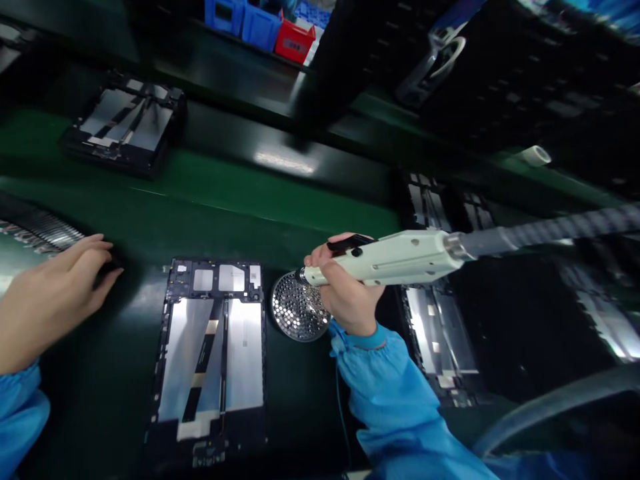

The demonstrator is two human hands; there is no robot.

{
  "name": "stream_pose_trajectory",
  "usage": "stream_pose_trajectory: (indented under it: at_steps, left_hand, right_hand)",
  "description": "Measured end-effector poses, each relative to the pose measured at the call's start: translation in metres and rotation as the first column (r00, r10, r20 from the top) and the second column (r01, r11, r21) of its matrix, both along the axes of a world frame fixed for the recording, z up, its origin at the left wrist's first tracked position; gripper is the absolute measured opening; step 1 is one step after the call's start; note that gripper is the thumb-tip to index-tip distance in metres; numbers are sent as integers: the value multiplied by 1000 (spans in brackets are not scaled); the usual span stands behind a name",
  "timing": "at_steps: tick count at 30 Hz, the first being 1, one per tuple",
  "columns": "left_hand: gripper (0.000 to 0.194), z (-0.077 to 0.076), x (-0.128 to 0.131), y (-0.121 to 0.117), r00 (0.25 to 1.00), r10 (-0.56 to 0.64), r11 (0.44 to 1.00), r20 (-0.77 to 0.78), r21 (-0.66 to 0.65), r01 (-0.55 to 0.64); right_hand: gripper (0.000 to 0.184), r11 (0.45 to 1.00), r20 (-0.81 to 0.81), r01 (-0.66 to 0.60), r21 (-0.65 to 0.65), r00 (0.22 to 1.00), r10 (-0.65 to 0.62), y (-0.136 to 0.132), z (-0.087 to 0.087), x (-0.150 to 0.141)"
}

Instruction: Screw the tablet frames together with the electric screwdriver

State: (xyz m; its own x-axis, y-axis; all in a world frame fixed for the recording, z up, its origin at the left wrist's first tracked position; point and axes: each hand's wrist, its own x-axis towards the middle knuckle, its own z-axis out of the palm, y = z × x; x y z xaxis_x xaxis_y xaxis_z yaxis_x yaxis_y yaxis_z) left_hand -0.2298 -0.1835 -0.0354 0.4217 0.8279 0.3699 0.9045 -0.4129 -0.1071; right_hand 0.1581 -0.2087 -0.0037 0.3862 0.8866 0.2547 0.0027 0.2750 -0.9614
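My right hand (350,300) is wrapped around a pale green electric screwdriver (405,257) with a black lever. The screwdriver's tip points left and down, over the rim of a round metal screw tray (299,313) pitted with small holes. At the left, my left hand (70,293) has its fingers curled around a small dark part (109,262), mostly hidden and blurred. Beside that hand lies a row of thin dark strips (43,223). Between my hands an opened tablet body (243,360) lies flat, showing silver panels and black flat cables.
Another opened tablet (127,120) rests on a black stack at the back left. More tablet bodies (440,327) lie to the right. A grey ribbed hose (565,230) trails from the screwdriver. Blue bins (260,28) and a red bin (294,41) stand beyond the bench's far ledge.
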Motion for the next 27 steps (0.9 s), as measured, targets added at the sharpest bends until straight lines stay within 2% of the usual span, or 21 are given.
stream_pose_trajectory:
  at_steps: [3, 5, 13, 20, 25, 27]
  left_hand:
    - [30, 2, 6, -4, 991, -62, 998, -116, 22, 65]
    - [27, 3, 8, -6, 989, -81, 996, -120, 16, 83]
    - [32, 4, 12, -7, 984, -99, 995, -148, 3, 101]
    - [35, 12, 16, -8, 983, -180, 978, -39, -110, 174]
    - [25, 17, 17, -6, 948, -308, 951, 75, -15, 310]
    - [20, 20, 18, -5, 938, -323, 946, 127, 13, 324]
  right_hand:
    - [24, 1000, -11, 4, 2, 1000, -4, -1, 1, -1]
    - [24, 1000, -7, 18, -7, 1000, -18, -2, 1, -1]
    - [23, 998, -35, 52, -28, 998, -53, -2, 2, -4]
    - [21, 999, -78, 48, 1, 996, -48, -2, -3, -3]
    - [20, 999, -86, 30, 26, 996, -27, 0, -9, -2]
    - [25, 999, -83, 23, 29, 996, -20, -1, -8, -1]
